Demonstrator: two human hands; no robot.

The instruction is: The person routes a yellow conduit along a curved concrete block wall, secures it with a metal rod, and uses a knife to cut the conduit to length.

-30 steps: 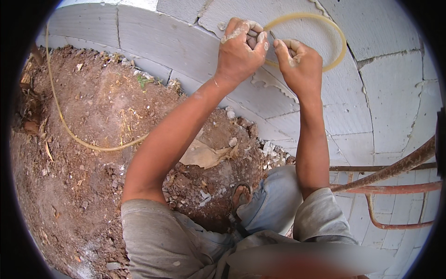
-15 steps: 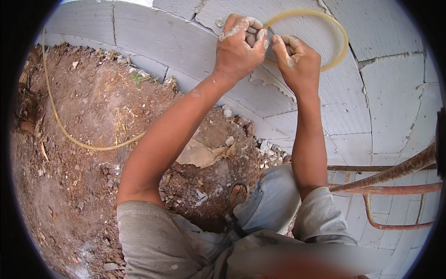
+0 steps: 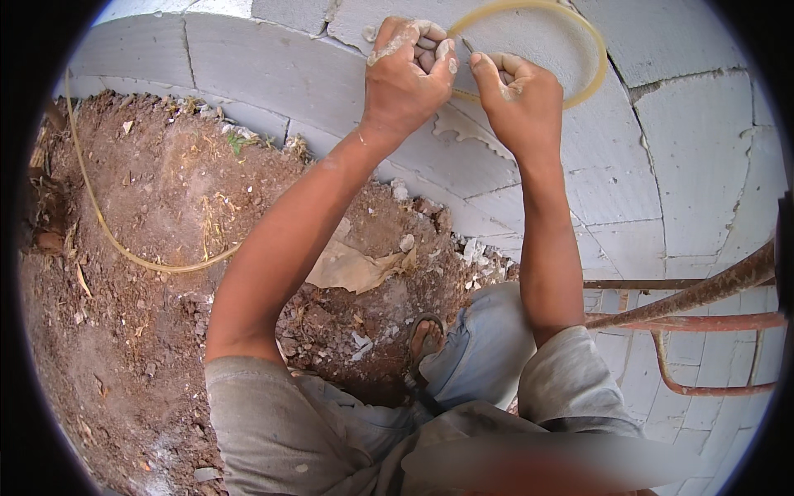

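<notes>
A yellowish see-through hose (image 3: 603, 62) makes a loop in front of the pale block wall (image 3: 273, 62). My left hand (image 3: 411, 74) is closed round the hose where the loop starts, its fingers coated in pale mortar or dust. Just to its right, my right hand (image 3: 523, 95) pinches a thin dark piece (image 3: 467, 45) between thumb and forefinger, its tip pointing towards the left hand. What this piece is I cannot make out. Part of the loop passes behind the right hand.
More hose (image 3: 157, 265) trails over rubble-strewn reddish soil (image 3: 141, 198) at the left. Torn brown paper (image 3: 351, 264) lies between my arms. Rusty metal bars (image 3: 711, 322) stand close on the right. Hardened mortar (image 3: 459, 128) sticks out below my hands.
My hands have moved slightly apart, and the thin dark piece now shows between them. The whole view has shifted a little, with the hose loop still in place.
</notes>
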